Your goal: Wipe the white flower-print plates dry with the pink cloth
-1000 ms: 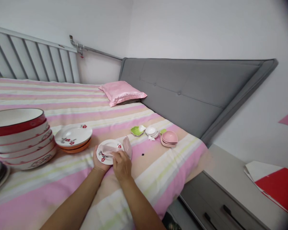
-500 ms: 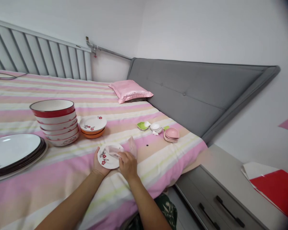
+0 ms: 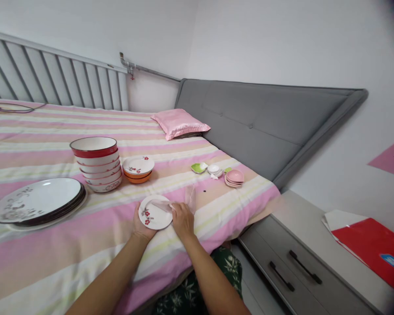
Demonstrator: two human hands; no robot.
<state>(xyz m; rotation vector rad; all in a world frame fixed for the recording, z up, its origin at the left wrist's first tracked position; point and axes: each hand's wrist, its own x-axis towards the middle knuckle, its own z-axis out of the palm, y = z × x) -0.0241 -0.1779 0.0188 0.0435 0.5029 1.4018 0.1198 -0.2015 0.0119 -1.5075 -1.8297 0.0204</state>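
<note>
My left hand (image 3: 143, 228) is closed on the left edge of a small white plate (image 3: 156, 220) with red flowers and grey leaves. The plate is tilted above the striped bed cover. A thin pale pink cloth (image 3: 191, 196) is pinched in my right hand (image 3: 183, 220), at the plate's right rim. One part of the cloth lies across the upper face of the plate; another sticks up behind my fingers. Beyond the plate, a white flowered dish (image 3: 138, 165) sits on top of orange bowls (image 3: 138, 178).
Stacked red-and-white bowls (image 3: 96, 153) and large oval plates (image 3: 49, 194) stand on the left. Farther right lie a green leaf-shaped dish (image 3: 198, 168), small white dishes (image 3: 214, 169) and pink dishes (image 3: 234, 176). A grey nightstand (image 3: 302, 218) borders the bed's right side.
The camera view has swung left, so most things sit farther right. My right hand, with the cloth, has moved from over the plate's face outward to its right rim. The left hand still holds the plate.
</note>
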